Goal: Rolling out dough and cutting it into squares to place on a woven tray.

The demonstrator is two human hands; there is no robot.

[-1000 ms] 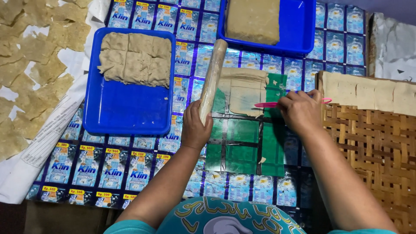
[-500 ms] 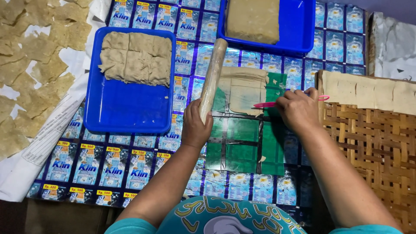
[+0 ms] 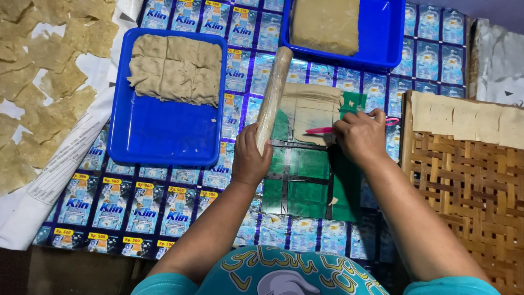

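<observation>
My left hand (image 3: 250,158) grips the near end of a wooden rolling pin (image 3: 274,93) that lies along the left edge of a thin beige dough sheet (image 3: 310,109). The sheet rests on a green cutting mat (image 3: 305,186). My right hand (image 3: 360,135) holds a pink-handled cutter (image 3: 321,130), its tip pointing left onto the near part of the sheet.
A blue tray (image 3: 158,136) at left holds cut dough squares (image 3: 176,68). A second blue tray (image 3: 382,49) at the top carries a dough slab (image 3: 325,24). A woven bamboo rack (image 3: 464,186) with flat sheets (image 3: 469,117) is at right. Dried pieces (image 3: 38,93) lie on paper at far left.
</observation>
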